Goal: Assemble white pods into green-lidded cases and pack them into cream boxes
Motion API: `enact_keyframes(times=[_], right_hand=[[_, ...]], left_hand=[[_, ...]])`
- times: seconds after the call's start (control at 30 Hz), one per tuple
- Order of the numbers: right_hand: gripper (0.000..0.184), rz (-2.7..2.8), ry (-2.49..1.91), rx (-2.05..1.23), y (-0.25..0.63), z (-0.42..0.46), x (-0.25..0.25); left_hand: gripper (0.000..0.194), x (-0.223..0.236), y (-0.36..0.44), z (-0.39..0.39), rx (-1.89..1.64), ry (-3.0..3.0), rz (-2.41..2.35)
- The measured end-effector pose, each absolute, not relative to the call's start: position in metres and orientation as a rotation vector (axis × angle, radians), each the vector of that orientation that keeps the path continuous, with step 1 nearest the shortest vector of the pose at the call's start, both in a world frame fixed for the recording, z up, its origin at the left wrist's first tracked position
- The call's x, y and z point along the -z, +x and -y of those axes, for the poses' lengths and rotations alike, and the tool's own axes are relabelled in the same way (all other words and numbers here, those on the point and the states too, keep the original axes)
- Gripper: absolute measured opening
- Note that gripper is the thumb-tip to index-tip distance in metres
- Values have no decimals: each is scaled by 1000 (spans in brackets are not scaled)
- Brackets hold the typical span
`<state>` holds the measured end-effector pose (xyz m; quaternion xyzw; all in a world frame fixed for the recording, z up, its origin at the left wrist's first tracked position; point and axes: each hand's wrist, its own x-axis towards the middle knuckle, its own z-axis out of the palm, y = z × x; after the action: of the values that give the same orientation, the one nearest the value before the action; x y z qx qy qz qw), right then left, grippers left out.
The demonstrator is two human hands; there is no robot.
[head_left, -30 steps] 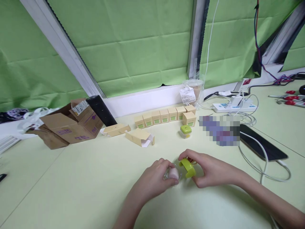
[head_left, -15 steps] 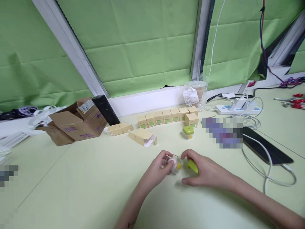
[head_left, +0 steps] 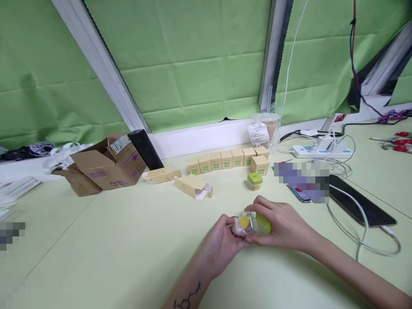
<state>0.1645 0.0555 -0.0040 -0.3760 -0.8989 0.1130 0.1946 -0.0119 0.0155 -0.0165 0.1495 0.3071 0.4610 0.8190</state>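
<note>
Since the clear jar [head_left: 243, 222] looks light, stiff and slick, I'd take it by its side walls; it's held over the table [head_left: 128, 240], left hand [head_left: 222, 245] gripping the base end, right hand [head_left: 285, 221] wrapped around the green lid [head_left: 264, 224], seating unclear.
</note>
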Motion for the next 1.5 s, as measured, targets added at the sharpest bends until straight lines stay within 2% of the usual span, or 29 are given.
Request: enact_keyframes(times=[0.23, 0.37, 0.47, 0.63, 0.7, 0.83, 0.93, 1.07, 1.3, 1.5], right_hand=[[41, 2043, -1080, -939, 165, -62, 17], [35, 2144, -1184, -1059, 160, -62, 24], [34, 2336, -1259, -1004, 156, -58, 22], [48, 2494, -1402, -741, 165, -60, 18], [55, 2454, -1452, -794, 174, -65, 15], [45, 2186, -1200, -937, 186, -68, 8], [49, 2126, -951, -894, 181, -59, 5], [41, 2243, -751, -770, 169, -46, 6], [46, 2258, -677, -540, 166, -42, 15], [46, 2302, -647, -338, 167, -40, 15]], left_hand=[[25, 5, -27, -20, -1133, 343, -914], [30, 7, -37, -21, -1278, 491, -1085], [29, 9, -37, -20, -1308, 498, -987], [18, 3, -30, -17, -1346, 527, -821], [19, 0, -28, -16, -1334, 544, -827], [26, -2, -24, -12, -1264, 609, -886], [27, 0, -20, -8, -1202, 690, -940], [27, 3, -15, -4, -1204, 792, -943], [33, 0, -12, -3, -1187, 919, -972], [30, 0, -12, -2, -1175, 937, -915]])
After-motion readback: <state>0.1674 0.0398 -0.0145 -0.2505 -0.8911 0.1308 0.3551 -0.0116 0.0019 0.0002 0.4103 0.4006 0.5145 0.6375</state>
